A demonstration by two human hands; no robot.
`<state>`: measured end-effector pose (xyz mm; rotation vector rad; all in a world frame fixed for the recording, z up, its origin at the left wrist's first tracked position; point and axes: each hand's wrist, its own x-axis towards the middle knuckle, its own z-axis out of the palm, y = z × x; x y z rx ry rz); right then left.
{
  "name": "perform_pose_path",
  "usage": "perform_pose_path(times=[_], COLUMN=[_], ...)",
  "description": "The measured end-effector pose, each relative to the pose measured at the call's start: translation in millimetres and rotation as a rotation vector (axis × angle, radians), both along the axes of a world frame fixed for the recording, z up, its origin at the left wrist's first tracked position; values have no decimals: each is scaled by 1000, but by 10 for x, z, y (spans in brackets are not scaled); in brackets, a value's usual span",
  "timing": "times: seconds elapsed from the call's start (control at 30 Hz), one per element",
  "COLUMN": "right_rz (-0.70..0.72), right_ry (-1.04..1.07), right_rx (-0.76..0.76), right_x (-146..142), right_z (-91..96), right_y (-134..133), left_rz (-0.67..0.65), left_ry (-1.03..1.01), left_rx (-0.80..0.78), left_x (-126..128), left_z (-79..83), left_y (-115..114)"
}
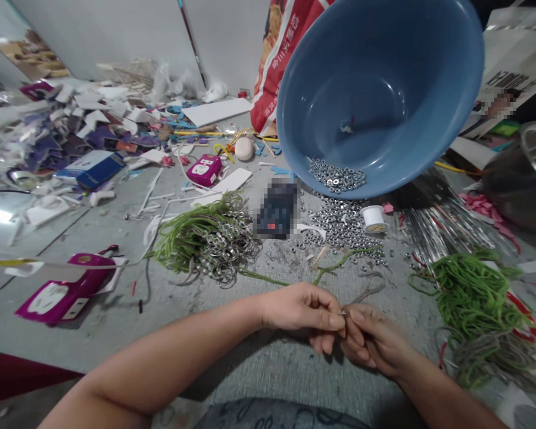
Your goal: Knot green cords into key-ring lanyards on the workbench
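Observation:
My left hand (pixel 310 313) and my right hand (pixel 370 336) meet low in the middle of the view, fingertips almost touching. Both are closed in a pinch at a small shiny metal piece (pixel 343 313), mostly hidden by the fingers. A green cord (pixel 339 262) lies on the table just beyond the hands. The grey cord (pixel 370 287) curves down to my right hand; whether it is held I cannot tell. Farther off lies a spread of small metal nuts (pixel 343 223). To the left is a bundle of green cords (pixel 183 232) with metal clasps and rings (pixel 227 247).
A big blue basin (pixel 438 107) stands tilted behind the nuts, with more nuts inside. Nearby are a white spool (pixel 374 218) and a blurred phone (pixel 277 208). Green cords (pixel 469 292) and thin metal strips (pixel 446 214) lie right. Purple devices (pixel 71 289) and scraps (pixel 71 125) fill the left.

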<state>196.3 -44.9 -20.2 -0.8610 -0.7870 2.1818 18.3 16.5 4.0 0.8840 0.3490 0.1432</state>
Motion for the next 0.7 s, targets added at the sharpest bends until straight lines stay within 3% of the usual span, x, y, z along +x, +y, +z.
perform_pose_path(times=[0.47, 0.7], right_rz=[29, -5], right_ry=[-54, -91], right_rx=[18, 34], right_x=[-31, -39], right_z=[18, -8], right_y=[-11, -38], left_rz=[-74, -55], left_ry=[4, -8], left_rx=[49, 24], left_x=[0, 28], left_z=[27, -40], left_y=[0, -37])
